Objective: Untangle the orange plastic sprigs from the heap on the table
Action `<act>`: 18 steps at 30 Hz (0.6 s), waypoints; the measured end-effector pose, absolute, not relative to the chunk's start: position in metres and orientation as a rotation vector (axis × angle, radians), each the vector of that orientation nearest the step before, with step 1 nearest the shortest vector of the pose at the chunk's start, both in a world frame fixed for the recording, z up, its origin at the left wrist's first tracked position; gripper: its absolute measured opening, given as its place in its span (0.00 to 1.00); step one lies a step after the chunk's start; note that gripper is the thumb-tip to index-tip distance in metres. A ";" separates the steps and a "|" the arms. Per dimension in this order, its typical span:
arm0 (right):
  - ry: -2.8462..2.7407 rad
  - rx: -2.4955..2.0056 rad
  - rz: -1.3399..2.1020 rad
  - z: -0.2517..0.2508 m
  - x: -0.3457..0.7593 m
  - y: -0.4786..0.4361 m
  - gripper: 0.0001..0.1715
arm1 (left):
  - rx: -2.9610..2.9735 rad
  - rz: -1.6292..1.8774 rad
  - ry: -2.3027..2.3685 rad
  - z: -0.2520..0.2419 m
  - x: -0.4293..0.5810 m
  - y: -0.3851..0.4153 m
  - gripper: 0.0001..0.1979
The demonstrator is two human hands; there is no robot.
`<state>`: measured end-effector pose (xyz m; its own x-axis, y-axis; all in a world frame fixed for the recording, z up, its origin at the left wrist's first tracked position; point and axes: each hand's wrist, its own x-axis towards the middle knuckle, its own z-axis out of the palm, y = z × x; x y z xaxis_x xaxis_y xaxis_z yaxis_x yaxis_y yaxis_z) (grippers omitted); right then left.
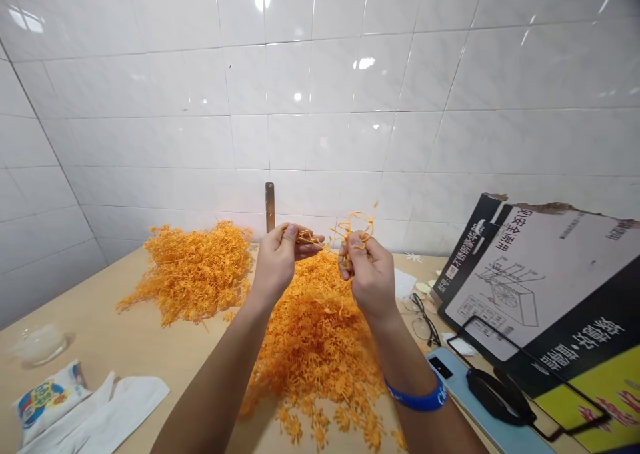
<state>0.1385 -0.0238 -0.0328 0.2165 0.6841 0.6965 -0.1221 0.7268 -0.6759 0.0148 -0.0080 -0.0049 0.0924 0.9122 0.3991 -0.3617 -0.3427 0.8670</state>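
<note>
The left hand [281, 257] has its thumb pressed against its fingers on a few orange strands [307, 239], and the right hand [374, 274] pinches a looped orange piece [363, 222] — both hands are raised above the near heap [320, 327], close together but apart; whether one strand runs between them I cannot tell. The pieces look like thin moulded plastic, so they should be very light, springy and bendable rather than brittle, with slim arms that probably snag on their neighbours and might snap under a hard tug. A thicker joint, pinched between thumb and fingertip, seems a better hold than a loose tip. Two orange heaps lie on the bench [120, 347]: the near one between the forearms, and a far heap [195, 271] to the left; their pieces are too many and too tangled to count. At the right are one printed box [500, 267], one pair of glasses [425, 321], one pale blue phone [461, 384] and one black-framed object [500, 397] partly over it; at the near left lies one small packet [47, 401] — and one blue wristband [417, 399] circles the right forearm.
</note>
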 end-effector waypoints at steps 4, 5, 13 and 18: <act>-1.165 -0.489 0.396 -0.025 0.136 -0.051 0.19 | 1.284 1.643 0.790 -0.008 -0.001 0.010 0.14; -1.111 -0.429 0.351 -0.020 0.138 -0.062 0.17 | 1.239 1.713 0.855 -0.008 -0.010 0.019 0.14; -0.928 -0.388 0.744 0.007 0.155 -0.076 0.08 | 1.600 1.658 1.074 -0.004 -0.032 0.037 0.09; -1.034 -0.433 1.058 0.000 0.153 -0.055 0.13 | 2.118 1.180 1.268 -0.023 -0.013 0.037 0.16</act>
<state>0.1534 -0.0551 0.0002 0.1056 0.8690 0.4835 -0.5033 0.4660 -0.7277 -0.0128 0.0366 -0.0225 0.2308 0.8584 0.4582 0.5185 -0.5070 0.6886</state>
